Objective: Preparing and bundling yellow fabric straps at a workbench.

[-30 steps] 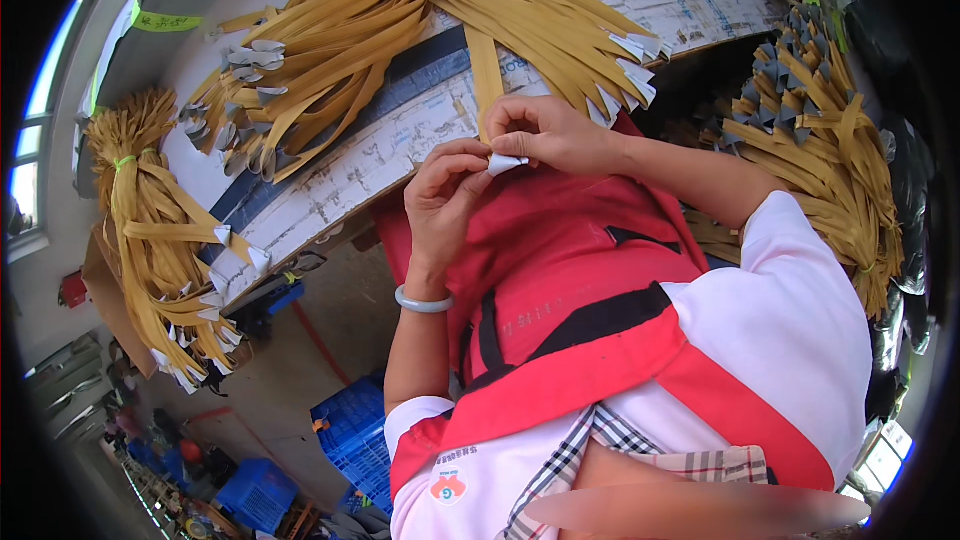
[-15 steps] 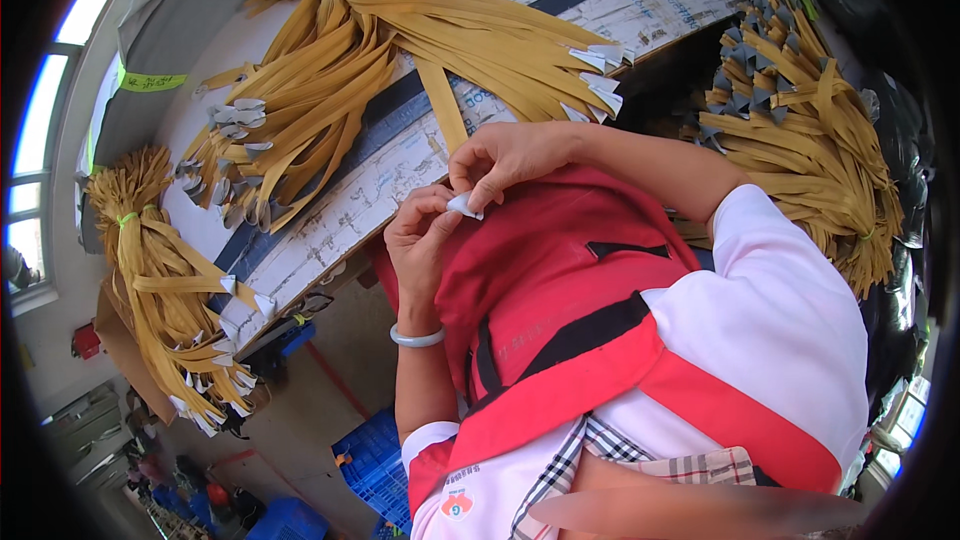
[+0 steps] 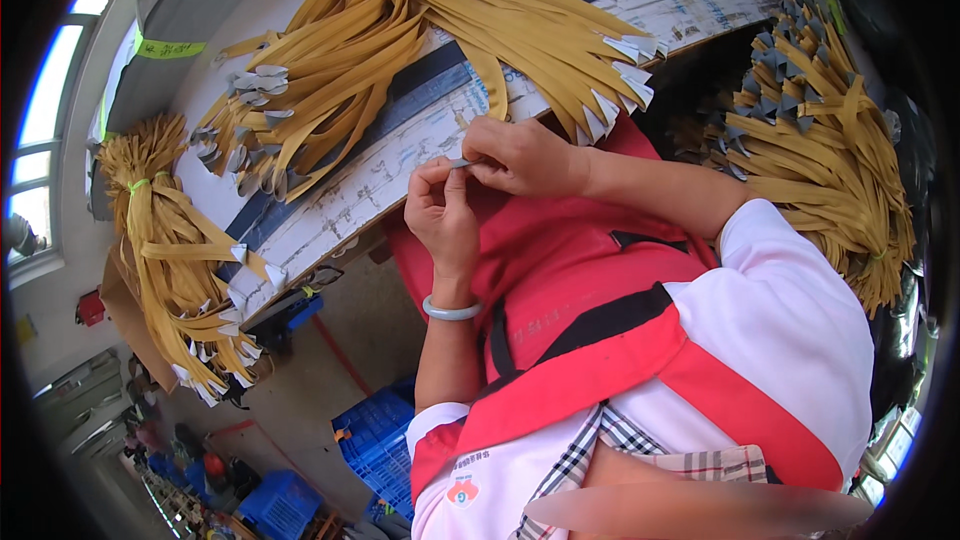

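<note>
My left hand [image 3: 445, 215] and my right hand [image 3: 525, 157] meet in front of the red apron [image 3: 590, 260], just off the table's near edge. Their thumbs and fingers pinch a small grey tab [image 3: 460, 163] from both sides. A mustard-coloured strap [image 3: 488, 80] curves down from the bundle to behind my right hand; my fingers hide where it joins the tab. The large bundle of mustard straps [image 3: 385, 30], with white and grey folded ends, lies spread on the table beyond my hands. A pale bangle [image 3: 452, 311] is on my left wrist.
A tied strap bundle [image 3: 170, 240] hangs over the table's left end. Another strap bundle [image 3: 825, 155] with grey ends lies at the right. The worn white table [image 3: 330, 225] carries a dark strip. Below stand a blue crate [image 3: 375, 435] and a blue bin [image 3: 283, 503].
The white piece between my fingers has turned, and a thin grey edge now shows. My right fingers have closed in around it. The whole view has shifted slightly.
</note>
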{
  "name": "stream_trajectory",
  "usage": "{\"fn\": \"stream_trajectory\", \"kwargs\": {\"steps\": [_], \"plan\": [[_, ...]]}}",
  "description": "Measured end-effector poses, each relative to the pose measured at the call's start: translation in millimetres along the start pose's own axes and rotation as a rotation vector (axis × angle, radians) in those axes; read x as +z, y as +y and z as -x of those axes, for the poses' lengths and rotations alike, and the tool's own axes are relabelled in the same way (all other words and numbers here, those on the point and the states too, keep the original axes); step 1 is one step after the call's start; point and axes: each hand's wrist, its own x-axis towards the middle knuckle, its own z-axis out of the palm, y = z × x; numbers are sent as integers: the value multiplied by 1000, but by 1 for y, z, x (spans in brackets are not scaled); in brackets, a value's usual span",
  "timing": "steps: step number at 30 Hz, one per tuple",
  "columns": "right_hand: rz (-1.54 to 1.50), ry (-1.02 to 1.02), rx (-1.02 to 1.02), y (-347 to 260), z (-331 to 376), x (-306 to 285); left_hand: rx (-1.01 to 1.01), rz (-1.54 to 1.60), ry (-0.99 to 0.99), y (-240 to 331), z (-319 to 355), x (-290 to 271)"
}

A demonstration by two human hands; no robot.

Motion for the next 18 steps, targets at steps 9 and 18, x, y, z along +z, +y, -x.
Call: {"fn": "stream_trajectory", "kwargs": {"steps": [9, 18], "plan": [[-436, 81, 340, 28, -15, 0, -99, 129, -259, 5, 19, 13], [-835, -9, 551, 6, -2, -9, -79, 78, -296, 10, -28, -20]]}}
